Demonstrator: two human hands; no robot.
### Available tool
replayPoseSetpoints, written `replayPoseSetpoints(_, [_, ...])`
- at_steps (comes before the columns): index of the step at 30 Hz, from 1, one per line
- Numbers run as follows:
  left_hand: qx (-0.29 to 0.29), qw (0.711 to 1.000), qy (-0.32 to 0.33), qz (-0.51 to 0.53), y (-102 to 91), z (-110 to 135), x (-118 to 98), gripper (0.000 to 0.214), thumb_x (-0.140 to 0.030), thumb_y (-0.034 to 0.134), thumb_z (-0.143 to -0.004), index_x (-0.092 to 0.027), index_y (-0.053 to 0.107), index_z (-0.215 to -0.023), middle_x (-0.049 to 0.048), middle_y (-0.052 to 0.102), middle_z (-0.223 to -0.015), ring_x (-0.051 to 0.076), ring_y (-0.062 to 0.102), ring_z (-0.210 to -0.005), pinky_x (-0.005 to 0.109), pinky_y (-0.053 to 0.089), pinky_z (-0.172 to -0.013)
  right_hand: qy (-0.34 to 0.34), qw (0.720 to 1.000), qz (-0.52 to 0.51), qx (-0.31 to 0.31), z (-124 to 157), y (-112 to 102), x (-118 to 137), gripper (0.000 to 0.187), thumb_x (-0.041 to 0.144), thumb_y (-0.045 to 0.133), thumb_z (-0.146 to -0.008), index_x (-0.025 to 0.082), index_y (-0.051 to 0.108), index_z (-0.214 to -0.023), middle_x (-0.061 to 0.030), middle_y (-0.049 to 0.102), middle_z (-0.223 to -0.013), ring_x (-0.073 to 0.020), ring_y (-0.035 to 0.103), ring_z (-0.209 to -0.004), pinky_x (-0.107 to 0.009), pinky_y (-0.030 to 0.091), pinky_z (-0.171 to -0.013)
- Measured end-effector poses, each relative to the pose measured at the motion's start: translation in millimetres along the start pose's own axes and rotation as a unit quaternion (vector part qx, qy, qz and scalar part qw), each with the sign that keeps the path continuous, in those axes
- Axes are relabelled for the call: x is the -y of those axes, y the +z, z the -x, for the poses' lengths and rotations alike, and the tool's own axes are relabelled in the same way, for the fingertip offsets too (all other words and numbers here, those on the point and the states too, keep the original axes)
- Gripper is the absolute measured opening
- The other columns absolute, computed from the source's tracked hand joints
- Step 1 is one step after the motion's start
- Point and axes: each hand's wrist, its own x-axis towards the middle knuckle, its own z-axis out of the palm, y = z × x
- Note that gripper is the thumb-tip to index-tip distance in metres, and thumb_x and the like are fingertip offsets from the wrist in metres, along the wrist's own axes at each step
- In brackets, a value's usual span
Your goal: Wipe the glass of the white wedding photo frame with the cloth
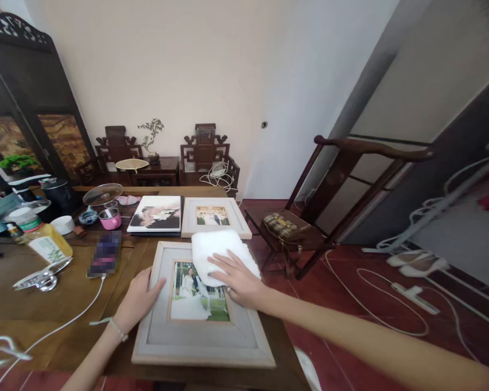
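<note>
A large pale picture frame (pixel 204 339) with a wedding photo lies flat at the near edge of the wooden table (pixel 44 296). My left hand (pixel 138 298) rests open on the frame's left border, fingers spread toward the photo. My right hand (pixel 238 279) lies flat, fingers stretched out, pressing a white folded cloth (pixel 214 247) onto the frame's upper right part. The cloth covers the frame's top right corner.
A smaller framed photo (pixel 214 217) and a photo album (pixel 157 214) lie behind. A phone (pixel 105 254) with a white cable, a pink cup (pixel 111 218), bottles and dishes crowd the left. A dark wooden chair (pixel 309 217) stands to the right; cables lie on the red floor.
</note>
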Motion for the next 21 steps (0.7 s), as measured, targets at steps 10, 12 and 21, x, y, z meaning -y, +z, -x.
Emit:
replayPoseSetpoints(10, [-0.005,0.964,0.262,-0.053,35.8,-33.5,14.3,0.049,-0.014,0.036,-0.093,-0.022,0.045,-0.14,0.0112,0.031,-0.155,0.028,0.019,-0.147,0.054,0.024,-0.117,0.05,0.997,0.044,0.043,-16.2,-14.2,-22.2,0.069,-0.004,0.046,-0.065,0.015,0.055,-0.132,-0.0191,0.034,-0.151,-0.0342,0.018,-0.143,-0.056,0.022,-0.112])
replayPoseSetpoints(12, [0.021,0.96,0.273,-0.057,36.9,-40.1,15.6,0.048,-0.015,0.035,-0.094,-0.02,0.044,-0.142,0.0117,0.033,-0.154,0.026,0.022,-0.146,0.053,0.025,-0.117,0.05,0.996,0.056,0.056,-14.4,-15.2,-19.9,0.068,-0.004,0.046,-0.067,0.015,0.055,-0.132,-0.0195,0.036,-0.15,-0.0351,0.018,-0.142,-0.057,0.023,-0.112])
replayPoseSetpoints(21, [0.018,0.962,0.255,-0.092,41.4,-52.1,17.5,0.045,-0.016,0.034,-0.094,-0.011,0.048,-0.137,0.019,0.042,-0.147,0.028,0.035,-0.141,0.053,0.029,-0.117,0.054,0.993,0.064,0.082,-8.9,-12.1,-18.5,0.066,-0.003,0.046,-0.07,0.014,0.054,-0.134,-0.0207,0.033,-0.151,-0.0353,0.019,-0.143,-0.057,0.023,-0.11])
